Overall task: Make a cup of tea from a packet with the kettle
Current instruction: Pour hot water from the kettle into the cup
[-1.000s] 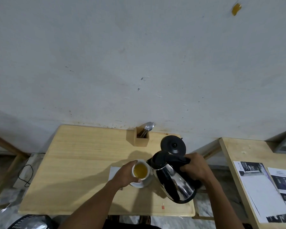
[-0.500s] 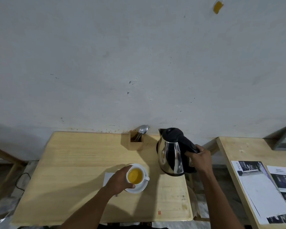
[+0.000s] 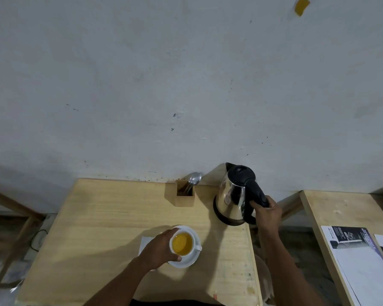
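Note:
A white cup [image 3: 182, 243] full of yellow tea stands on a white saucer [image 3: 191, 259] near the front of the wooden table [image 3: 102, 219]. My left hand [image 3: 158, 250] wraps around the cup's left side. The steel kettle [image 3: 233, 196] with a black lid and handle stands upright on its base at the table's back right corner. My right hand [image 3: 266, 214] grips the lower part of its black handle. A white paper packet [image 3: 145, 244] lies flat on the table, partly hidden under my left hand.
A small wooden holder [image 3: 184, 196] with spoons [image 3: 194, 179] stands against the wall, left of the kettle. A second wooden table [image 3: 341, 208] at the right carries printed sheets [image 3: 358, 257]. A gap separates the two tables. A cable [image 3: 37, 238] lies on the floor at the left.
The kettle went from tilted beside the cup to upright on its base at the back right, my right hand still on its handle. My left hand stayed on the cup.

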